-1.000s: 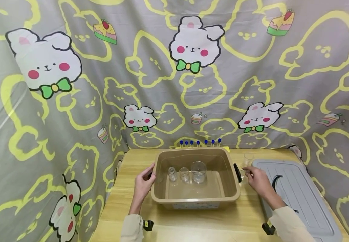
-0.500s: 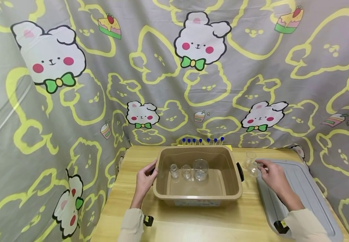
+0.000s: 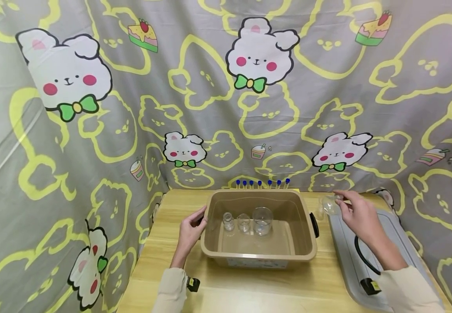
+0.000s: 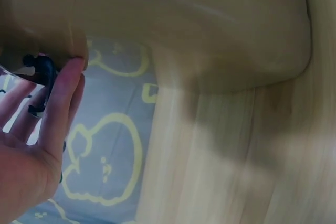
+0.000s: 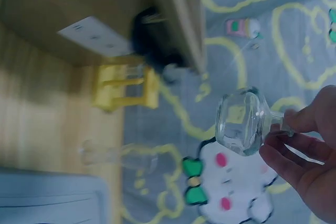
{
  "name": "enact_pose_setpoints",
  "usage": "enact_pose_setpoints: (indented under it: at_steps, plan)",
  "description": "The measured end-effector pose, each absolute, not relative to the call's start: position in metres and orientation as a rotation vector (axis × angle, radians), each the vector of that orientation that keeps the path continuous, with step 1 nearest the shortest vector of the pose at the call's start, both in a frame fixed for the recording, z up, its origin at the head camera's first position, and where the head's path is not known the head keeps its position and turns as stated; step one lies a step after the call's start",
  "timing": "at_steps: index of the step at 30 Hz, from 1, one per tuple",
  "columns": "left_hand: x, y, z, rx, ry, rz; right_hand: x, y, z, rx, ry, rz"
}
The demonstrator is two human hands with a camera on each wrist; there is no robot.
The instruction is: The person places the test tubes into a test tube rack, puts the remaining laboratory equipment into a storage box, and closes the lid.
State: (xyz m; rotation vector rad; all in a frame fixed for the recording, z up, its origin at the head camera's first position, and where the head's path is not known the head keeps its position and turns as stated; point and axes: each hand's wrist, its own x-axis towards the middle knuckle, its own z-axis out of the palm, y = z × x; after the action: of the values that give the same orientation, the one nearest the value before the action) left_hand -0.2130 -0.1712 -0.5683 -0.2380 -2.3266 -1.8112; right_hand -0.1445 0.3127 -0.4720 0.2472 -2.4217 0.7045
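Observation:
My right hand [image 3: 360,216] pinches a clear conical flask [image 5: 242,121] by its narrow neck, tilted to its side above the table, right of the tan storage bin [image 3: 257,256]. In the right wrist view, the thumb and fingers of the right hand [image 5: 310,150] close on the neck. My left hand [image 3: 189,232] touches the bin's left end. In the left wrist view, its fairly straight fingers [image 4: 60,98] reach under the rim around a black handle [image 4: 46,80]. Inside the bin stand a small narrow-necked bottle [image 3: 228,222], a small beaker [image 3: 243,223] and a larger beaker [image 3: 262,221].
A grey lid [image 3: 347,261] with a black handle lies on the right of the wooden table [image 3: 229,295]. Beside its far corner is another clear glass vessel [image 5: 118,155], blurred. Behind the bin, several blue-capped tubes [image 3: 259,183] stand in a yellow rack [image 5: 126,86]. A patterned curtain [image 3: 132,130] surrounds the table.
My right hand has gripped the flask beside the bin, lifted it and moved it away toward the back, tilting it. The left hand has stayed at the bin's left end.

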Motion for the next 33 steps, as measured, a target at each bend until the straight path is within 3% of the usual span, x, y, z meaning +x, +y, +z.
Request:
enact_pose_setpoints:
  at_steps: [9,21,33]
  plan:
    - [-0.195,-0.164,-0.537,-0.268,-2.334,-1.857,-0.159,0.284,-0.436,0.46,-2.453,0.76]
    - [-0.195,-0.162,-0.533,-0.26,-2.323,-1.867,-0.191,0.225,-0.428,0.788,-2.457,0.941]
    - [-0.208,-0.169,-0.576,-0.242,-2.293,-1.834,-0.216,0.178,-0.432,1.172,-2.535,0.925]
